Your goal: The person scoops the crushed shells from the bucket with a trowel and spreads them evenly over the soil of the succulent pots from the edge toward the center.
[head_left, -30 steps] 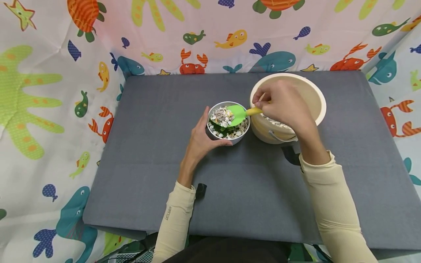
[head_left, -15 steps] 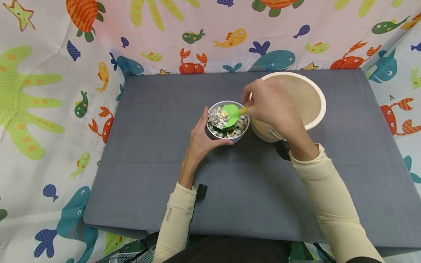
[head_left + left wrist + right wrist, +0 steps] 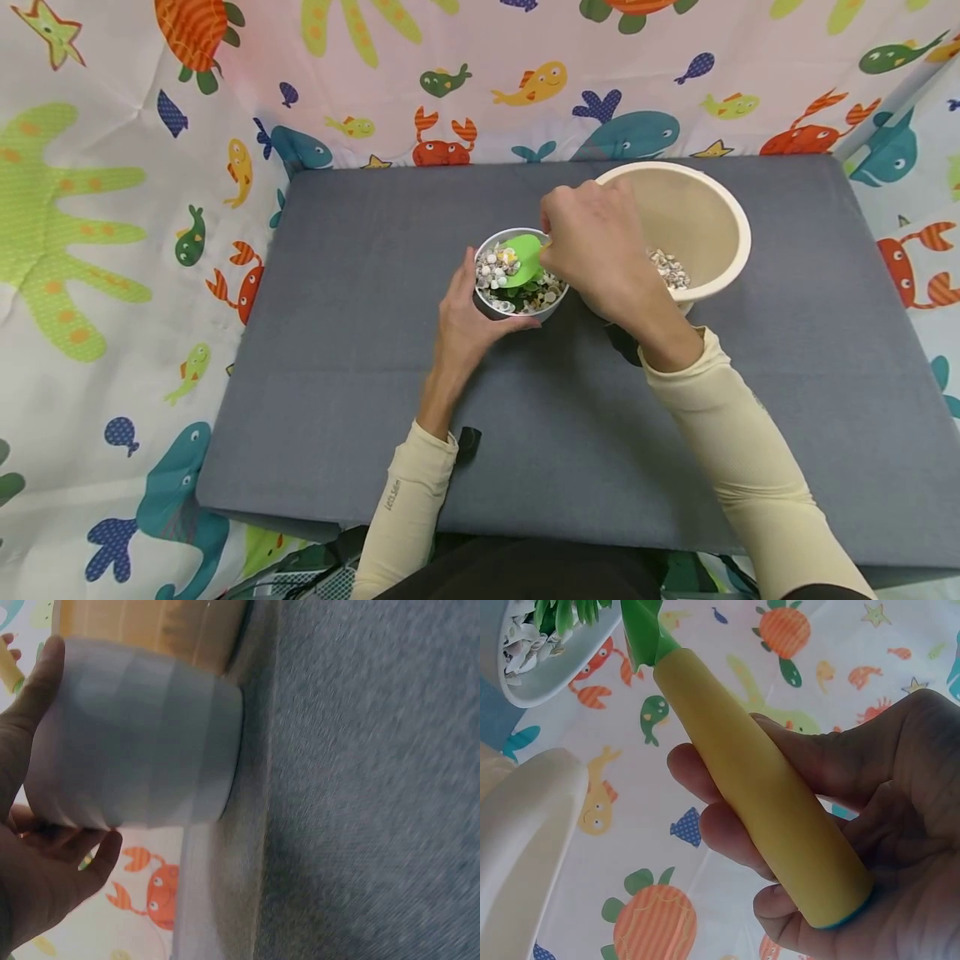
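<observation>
Left hand (image 3: 460, 323) clasps round white pot (image 3: 142, 735); right hand (image 3: 600, 250) grips yellow-handled green plastic scoop (image 3: 527, 260) over pot.

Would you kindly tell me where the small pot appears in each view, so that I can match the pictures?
Head: the small pot is near the middle of the picture.
Left wrist: the small pot lies sideways in the upper left.
Right wrist: the small pot is cut off in the top left corner.
Shared landmark: the cream bucket, right of centre, top left and left edge respectively.
</observation>
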A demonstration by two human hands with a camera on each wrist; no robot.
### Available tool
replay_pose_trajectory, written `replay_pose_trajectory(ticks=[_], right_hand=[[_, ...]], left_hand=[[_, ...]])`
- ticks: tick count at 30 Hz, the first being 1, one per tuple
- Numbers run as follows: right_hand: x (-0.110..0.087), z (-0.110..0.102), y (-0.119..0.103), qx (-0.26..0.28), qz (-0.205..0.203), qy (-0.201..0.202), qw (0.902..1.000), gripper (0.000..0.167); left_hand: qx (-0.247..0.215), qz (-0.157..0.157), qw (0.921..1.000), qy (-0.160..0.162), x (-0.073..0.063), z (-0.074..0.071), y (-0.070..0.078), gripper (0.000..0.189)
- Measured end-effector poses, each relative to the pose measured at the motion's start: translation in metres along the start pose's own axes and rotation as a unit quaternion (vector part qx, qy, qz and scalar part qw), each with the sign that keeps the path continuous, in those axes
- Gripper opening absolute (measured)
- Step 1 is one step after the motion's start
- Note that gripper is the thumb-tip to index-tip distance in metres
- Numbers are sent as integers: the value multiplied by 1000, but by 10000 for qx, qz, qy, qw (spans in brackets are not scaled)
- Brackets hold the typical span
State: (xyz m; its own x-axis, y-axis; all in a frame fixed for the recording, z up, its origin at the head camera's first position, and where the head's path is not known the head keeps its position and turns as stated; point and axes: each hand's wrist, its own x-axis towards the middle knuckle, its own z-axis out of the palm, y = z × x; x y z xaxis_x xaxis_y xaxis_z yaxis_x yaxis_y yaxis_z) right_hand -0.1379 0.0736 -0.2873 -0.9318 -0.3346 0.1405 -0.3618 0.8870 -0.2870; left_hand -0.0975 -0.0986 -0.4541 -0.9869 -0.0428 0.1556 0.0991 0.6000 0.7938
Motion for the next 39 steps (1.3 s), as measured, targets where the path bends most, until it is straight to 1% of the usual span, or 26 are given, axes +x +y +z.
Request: replay_pose_trajectory(ticks=[5,10,13,16,18,20,22,24,25,26,28,31,32,33,34,36,38,39], right_hand=[[2,-1,0,-61,-44,-1,10000,20],[3,-4,1,-17,72,-48,10000,20],[4,-5,0,-91,126,-119,9998,22],[5,-6,-1,-197,155,-240,9994,25],[5,-7,-1,-260,147,-356,9989,24],[5,-9,1,-332,86,-472,9983,24],[5,-11,3,-387,-68,-568,9976,25],[4,-12,7,-413,-255,-666,9966,28],[3,-13,9,-371,-337,-736,9960,30],[3,-14,10,-285,-399,-825,9954,32],[1,-16,12,-111,-463,-1032,9935,29],[-2,-17,14,85,-501,-1284,9904,9],[-3,-17,14,94,-496,-1306,9901,4],[-4,-17,14,61,-484,-1293,9904,4],[-4,-16,14,18,-468,-1225,9914,6],[-4,-13,14,-83,-400,-1028,9939,9],[-3,-10,13,-203,-334,-828,9958,14],[-2,-9,12,-264,-310,-746,9964,16]], left_hand=[[76,66,9997,231,-5,2,4,135],[213,293,9987,349,-7,0,9,132],[444,446,9972,396,-8,-3,11,128],[851,611,9939,353,-8,-8,14,122],[1068,665,9918,237,-6,-14,15,115],[1116,626,9918,34,-2,-21,15,105],[1018,596,9927,-244,3,-29,13,96],[739,589,9940,-560,11,-35,9,91],[582,600,9937,-742,15,-38,6,93],[433,630,9928,-925,19,-39,2,99],[182,642,9893,-1301,28,-41,-3,114],[-20,581,9811,-1846,38,-40,-7,133],[-35,539,9787,-1983,40,-40,-7,135],[-10,481,9766,-2095,41,-39,-6,135],[-8,420,9751,-2175,41,-39,-5,135],[7,317,9754,-2183,40,-37,-3,133],[23,273,9781,-2064,36,-36,-1,132],[47,298,9797,-1980,35,-35,0,132]])
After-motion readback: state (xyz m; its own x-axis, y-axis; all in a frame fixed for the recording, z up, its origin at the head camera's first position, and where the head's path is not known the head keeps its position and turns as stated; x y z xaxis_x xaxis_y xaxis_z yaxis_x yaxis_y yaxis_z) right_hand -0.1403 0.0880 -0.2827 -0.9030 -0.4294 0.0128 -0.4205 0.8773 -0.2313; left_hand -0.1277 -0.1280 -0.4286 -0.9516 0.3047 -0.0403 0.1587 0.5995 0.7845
